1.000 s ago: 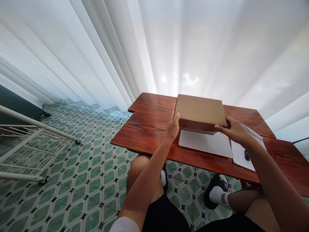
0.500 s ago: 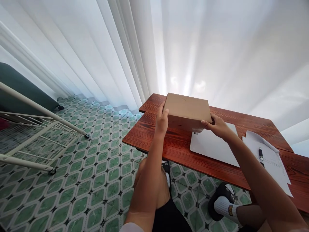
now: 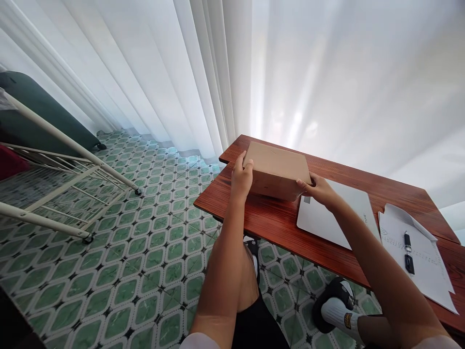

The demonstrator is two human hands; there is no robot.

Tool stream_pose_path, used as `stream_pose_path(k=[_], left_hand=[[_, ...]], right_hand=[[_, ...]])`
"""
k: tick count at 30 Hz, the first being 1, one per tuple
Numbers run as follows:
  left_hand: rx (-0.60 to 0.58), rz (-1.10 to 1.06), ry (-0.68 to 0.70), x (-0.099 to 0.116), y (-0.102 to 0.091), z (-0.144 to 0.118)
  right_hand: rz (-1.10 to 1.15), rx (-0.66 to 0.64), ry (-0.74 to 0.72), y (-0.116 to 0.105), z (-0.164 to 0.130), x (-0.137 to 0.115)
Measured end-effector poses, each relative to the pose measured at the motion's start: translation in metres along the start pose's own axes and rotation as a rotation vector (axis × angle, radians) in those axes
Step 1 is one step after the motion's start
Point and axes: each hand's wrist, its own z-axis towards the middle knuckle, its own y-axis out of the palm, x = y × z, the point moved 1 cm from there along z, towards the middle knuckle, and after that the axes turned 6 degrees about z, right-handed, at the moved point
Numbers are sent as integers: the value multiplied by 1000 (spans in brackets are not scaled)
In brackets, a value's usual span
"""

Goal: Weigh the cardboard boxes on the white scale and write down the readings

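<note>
— So how will that cardboard box [image 3: 276, 169] handle?
— Probably light and stiff — plain board with crisp edges, not slippery. Its short ends look like the best hold: the left hand [image 3: 241, 177] clasps one end, the right hand [image 3: 317, 190] the other.
— And its lie?
— Flat between the hands at the wooden table's [image 3: 269, 220] near corner, long axis running hand to hand. Just beyond the right hand lies a closed white laptop [image 3: 336, 215]; farther that way, paper [image 3: 417, 254] with a pen [image 3: 408, 252].
</note>
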Motion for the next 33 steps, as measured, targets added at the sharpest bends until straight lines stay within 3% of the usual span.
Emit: stream_pose_path(k=[15,22,33], left_hand=[[37,38,-60,-7,-1,5],[51,168,-76,-9,-8,5],[79,470,-124,5,-15,-6]], right_hand=[[-15,7,37,6,1,8],[-38,2,23,11,0,6],[-114,-6,-33,17,-3,9]])
